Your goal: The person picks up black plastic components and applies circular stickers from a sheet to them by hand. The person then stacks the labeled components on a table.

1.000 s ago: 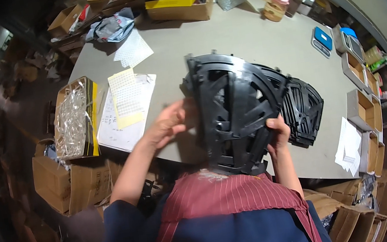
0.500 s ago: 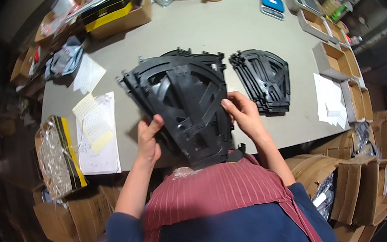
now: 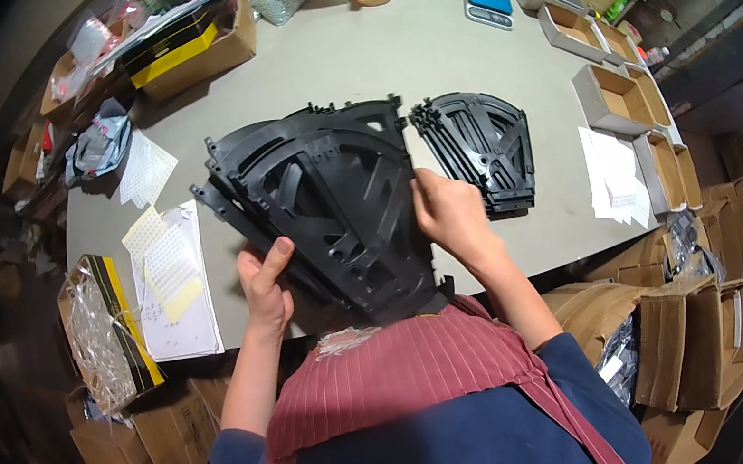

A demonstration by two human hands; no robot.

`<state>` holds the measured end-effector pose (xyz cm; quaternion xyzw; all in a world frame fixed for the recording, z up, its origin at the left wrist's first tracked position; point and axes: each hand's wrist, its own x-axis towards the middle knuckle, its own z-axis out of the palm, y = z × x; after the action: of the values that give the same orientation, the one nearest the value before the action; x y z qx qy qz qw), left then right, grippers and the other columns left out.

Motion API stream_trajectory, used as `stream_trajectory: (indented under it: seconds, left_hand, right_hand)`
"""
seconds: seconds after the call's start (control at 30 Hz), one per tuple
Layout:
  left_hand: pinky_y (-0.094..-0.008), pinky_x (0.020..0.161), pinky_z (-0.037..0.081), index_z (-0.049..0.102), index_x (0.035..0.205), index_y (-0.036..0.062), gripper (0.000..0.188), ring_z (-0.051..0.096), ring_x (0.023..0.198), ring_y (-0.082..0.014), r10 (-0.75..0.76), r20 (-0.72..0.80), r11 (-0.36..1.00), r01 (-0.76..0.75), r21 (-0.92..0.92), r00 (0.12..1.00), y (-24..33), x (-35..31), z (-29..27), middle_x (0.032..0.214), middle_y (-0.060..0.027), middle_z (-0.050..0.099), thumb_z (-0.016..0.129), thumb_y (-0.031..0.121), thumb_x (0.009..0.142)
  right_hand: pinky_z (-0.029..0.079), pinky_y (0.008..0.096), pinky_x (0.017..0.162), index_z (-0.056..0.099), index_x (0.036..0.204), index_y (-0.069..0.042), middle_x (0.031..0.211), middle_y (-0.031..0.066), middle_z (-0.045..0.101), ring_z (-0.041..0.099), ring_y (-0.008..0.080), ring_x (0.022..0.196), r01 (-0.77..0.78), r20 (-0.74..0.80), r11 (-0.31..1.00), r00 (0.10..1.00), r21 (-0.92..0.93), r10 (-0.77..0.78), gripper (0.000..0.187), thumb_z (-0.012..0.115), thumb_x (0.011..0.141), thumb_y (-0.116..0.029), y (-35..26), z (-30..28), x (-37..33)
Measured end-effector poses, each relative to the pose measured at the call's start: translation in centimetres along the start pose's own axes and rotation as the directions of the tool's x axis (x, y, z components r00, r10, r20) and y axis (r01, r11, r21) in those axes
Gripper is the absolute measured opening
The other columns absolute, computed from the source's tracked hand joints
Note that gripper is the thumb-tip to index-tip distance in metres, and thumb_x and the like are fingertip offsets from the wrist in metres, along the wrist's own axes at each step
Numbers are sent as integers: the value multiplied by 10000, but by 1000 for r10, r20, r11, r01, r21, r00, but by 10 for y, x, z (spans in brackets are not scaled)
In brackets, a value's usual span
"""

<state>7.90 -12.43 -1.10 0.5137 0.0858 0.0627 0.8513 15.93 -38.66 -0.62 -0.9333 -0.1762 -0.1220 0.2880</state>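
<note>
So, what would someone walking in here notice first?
Probably the big bundle of black fan-shaped plastic parts in the middle, with the person's left hand at its left edge and right hand gripping its right edge. Next, perhaps, the striped dark-red apron just below, and a smaller black stack lying on the table to the right.

black panels (image 3: 328, 195) hide fingertips of the right hand (image 3: 455, 212) from me; at nine o'clock, i can't read the tiny-printed yellow sheet (image 3: 165, 265).
</note>
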Motion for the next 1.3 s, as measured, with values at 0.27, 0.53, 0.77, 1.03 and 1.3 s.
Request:
stream_trajectory:
  seconds: [0.27,0.53,0.77,1.03,1.3]
  left_hand:
    - [-322,924,510,628,1160,-54,345,669,980,-199,-98,7,974,97,-203,995,-16,5,-15,1089,-111,698,681,178,911]
    - [-380,1039,453,560,1320,-30,556,610,1169,-257,-144,325,906,257,-337,935,-16,14,-30,1274,-135,641,644,128,794]
    - [-429,1082,437,555,1354,10,686,587,1215,-292,-244,355,752,407,-519,902,-26,8,-33,1342,-121,605,654,285,733]
    - [-448,995,519,618,1229,23,636,641,1097,-287,-149,361,684,360,-635,921,-52,20,-40,1168,-137,656,661,459,767]
    - [-420,913,533,638,1189,53,496,662,987,-259,-253,-33,804,191,-563,967,-39,27,-42,1098,-92,696,461,464,974]
  right_hand:
    - [434,296,497,689,1045,17,626,131,610,549,161,488,-124,-26,963,991,238,134,192,649,915,-118,-11,-28,4]
    - [457,341,511,670,1028,8,639,159,625,610,247,513,-199,55,904,980,378,193,207,651,916,-164,-11,-9,3]
    - [367,288,441,648,995,8,529,71,527,486,111,428,-123,-18,948,991,292,134,133,629,935,-109,-22,-11,-3]
    - [467,314,494,638,937,1,635,116,640,616,191,497,42,-296,947,953,318,57,114,653,902,-107,-31,-43,23]
    - [456,246,500,622,1131,18,762,24,639,590,94,592,-193,-422,885,823,423,381,228,551,1011,-163,125,-78,53]
